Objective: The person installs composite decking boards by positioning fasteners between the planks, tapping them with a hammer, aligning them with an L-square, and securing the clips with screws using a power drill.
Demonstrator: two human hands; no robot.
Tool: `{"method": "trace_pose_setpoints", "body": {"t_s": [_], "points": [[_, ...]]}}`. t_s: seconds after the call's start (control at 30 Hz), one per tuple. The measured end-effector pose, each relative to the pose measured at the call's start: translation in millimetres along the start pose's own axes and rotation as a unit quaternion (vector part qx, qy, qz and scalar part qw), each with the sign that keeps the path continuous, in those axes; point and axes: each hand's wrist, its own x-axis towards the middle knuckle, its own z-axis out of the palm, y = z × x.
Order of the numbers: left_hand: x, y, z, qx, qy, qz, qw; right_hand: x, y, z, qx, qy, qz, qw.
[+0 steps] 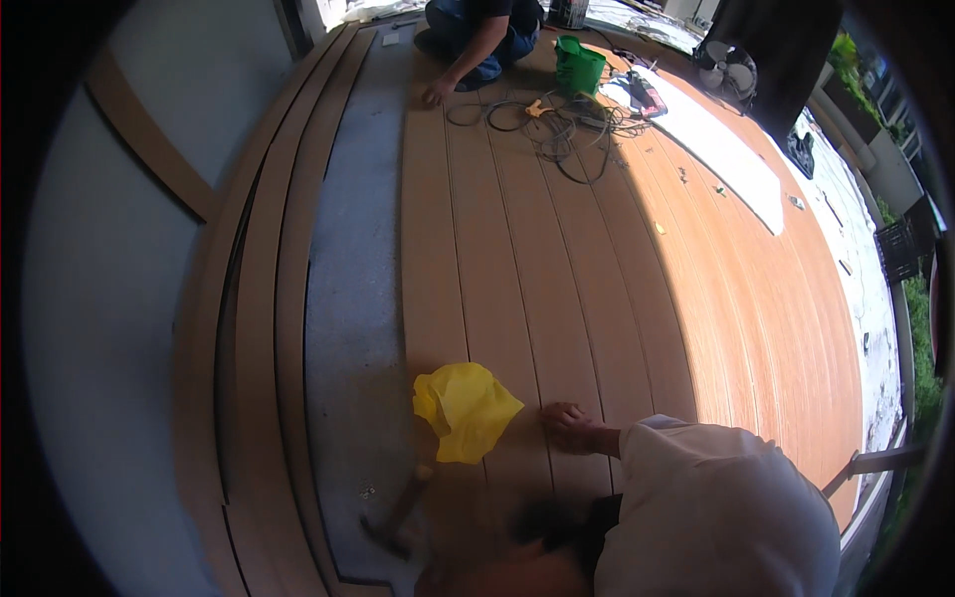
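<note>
My right hand (pixel 571 428) rests on the brown wood-look planks (pixel 507 289), fingers spread against the surface with nothing visible in them; a white sleeve covers that arm. A crumpled yellow sheet (pixel 468 408) lies just left of it. At the lower edge, a skin-coloured blur (pixel 497 577) seems to be my left hand or forearm; its fingers cannot be made out. Close above it is a dark blurred shape (pixel 547 519), too smeared to name. A hammer (pixel 396 517) is at the planks' left edge, over the grey floor strip (pixel 353 298).
Loose long planks (pixel 261 298) lie along the left wall. At the far end another person (pixel 477 45) crouches with a hand at the plank edge, near tangled cable (pixel 567 129) and a green bucket (pixel 579 67). A white panel (pixel 716 149) and a fan (pixel 726 72) are at right.
</note>
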Motion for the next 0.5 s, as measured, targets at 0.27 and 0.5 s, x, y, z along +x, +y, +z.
{"method": "trace_pose_setpoints", "body": {"t_s": [0.27, 0.5], "points": [[-43.0, 25.8, -181.0, 0.165, 0.048, 0.014, 0.985, 3.0, 0.1, -6.2, -0.024, 0.030, -0.038, 0.999], [-81.7, 13.2, -121.9, 0.050, 0.154, 0.026, 0.986, -9.8, 13.5, -16.5, -0.008, -0.011, -0.012, 1.000]]}}
